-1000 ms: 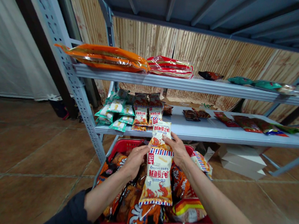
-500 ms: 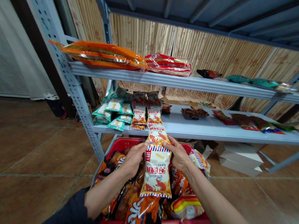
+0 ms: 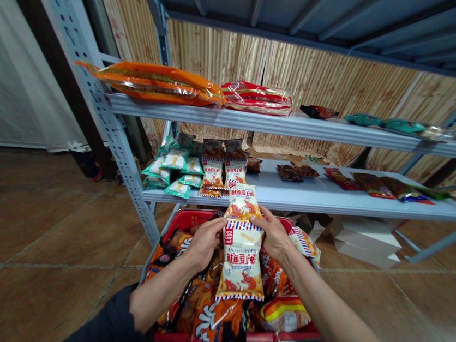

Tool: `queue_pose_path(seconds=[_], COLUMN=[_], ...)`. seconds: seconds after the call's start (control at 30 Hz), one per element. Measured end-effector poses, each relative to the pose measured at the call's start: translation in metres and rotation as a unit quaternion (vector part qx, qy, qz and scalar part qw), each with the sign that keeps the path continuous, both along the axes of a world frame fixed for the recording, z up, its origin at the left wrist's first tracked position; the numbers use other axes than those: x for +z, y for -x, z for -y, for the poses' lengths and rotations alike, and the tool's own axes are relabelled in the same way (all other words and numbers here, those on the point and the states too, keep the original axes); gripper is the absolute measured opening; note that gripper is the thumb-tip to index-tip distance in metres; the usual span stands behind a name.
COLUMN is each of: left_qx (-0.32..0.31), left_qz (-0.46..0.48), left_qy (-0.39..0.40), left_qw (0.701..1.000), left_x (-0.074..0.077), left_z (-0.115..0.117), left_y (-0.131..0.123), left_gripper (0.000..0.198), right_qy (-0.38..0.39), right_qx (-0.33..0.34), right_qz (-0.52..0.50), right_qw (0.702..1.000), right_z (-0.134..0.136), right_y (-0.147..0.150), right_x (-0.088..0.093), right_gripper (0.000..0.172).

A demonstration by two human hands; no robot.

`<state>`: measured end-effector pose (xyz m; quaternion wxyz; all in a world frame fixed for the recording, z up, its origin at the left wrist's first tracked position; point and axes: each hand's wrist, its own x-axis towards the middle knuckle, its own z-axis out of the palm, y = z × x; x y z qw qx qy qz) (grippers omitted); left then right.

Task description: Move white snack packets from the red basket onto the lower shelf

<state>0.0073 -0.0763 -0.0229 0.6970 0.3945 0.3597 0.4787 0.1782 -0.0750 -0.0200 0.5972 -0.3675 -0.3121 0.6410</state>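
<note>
Over the basket, two white-and-orange snack bags hang end to end between my hands; a lower bag (image 3: 242,263) faces me, and an upper bag (image 3: 243,203) reaches toward the shelf edge. Whether they are joined I cannot tell. My left hand (image 3: 204,243) pinches the left edge where the two meet. My right hand (image 3: 273,234) grips the right edge at the same seam, fingers partly behind. Just beyond, matching snack bags (image 3: 213,173) stand in two columns on the lower shelf. Beneath my hands a red basket (image 3: 181,219) holds several orange-and-black packets (image 3: 211,320).
Green-and-white packets (image 3: 175,159) are piled left of the columns. Flat dark packets (image 3: 289,173) lie farther right on the lower shelf (image 3: 315,201). Above, the middle shelf (image 3: 201,115) carries a large orange bag (image 3: 155,83). White boxes (image 3: 364,241) sit underneath. A blue upright (image 3: 125,165) stands left.
The two snack bags have shifted slightly right and up, and the lower one tilts a little more. Both hands keep their hold at the seam.
</note>
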Motion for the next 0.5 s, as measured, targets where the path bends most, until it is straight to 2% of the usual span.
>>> queue_pose_path(seconds=[0.5], left_qx=[0.048], left_qz=[-0.009], left_qy=[-0.008], left_qw=[0.999], left_x=[-0.0001], left_z=[0.0014], left_y=[-0.0044], left_gripper=[0.027], right_qy=[-0.009], right_qx=[-0.009], right_qz=[0.021], right_qw=[1.0], right_z=[0.0027], right_y=[0.0047], right_x=[0.0085], right_gripper=[0.058])
